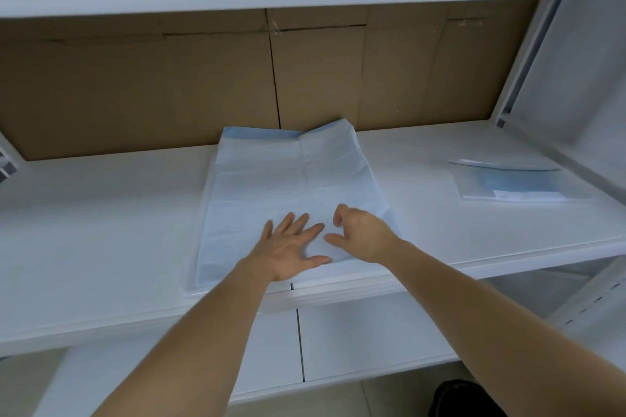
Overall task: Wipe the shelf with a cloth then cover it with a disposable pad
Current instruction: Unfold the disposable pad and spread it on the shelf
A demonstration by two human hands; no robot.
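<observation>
White shelf (101, 213) has cardboard behind it. On its middle lies the pad (291, 179), still partly folded. It looks thin, light and soft; better to take a loose edge. Left hand (291, 247) presses flat, fingers spread. Right hand (359, 234), at 3 o'clock of it, curls half-open, seeming to pinch a fold.

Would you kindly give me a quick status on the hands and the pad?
Left hand flat on the pad, fingers spread. Right hand curled at its right side; grip unclear. Pad still partly folded on shelf. Plastic packet lies to the right, apart.
</observation>
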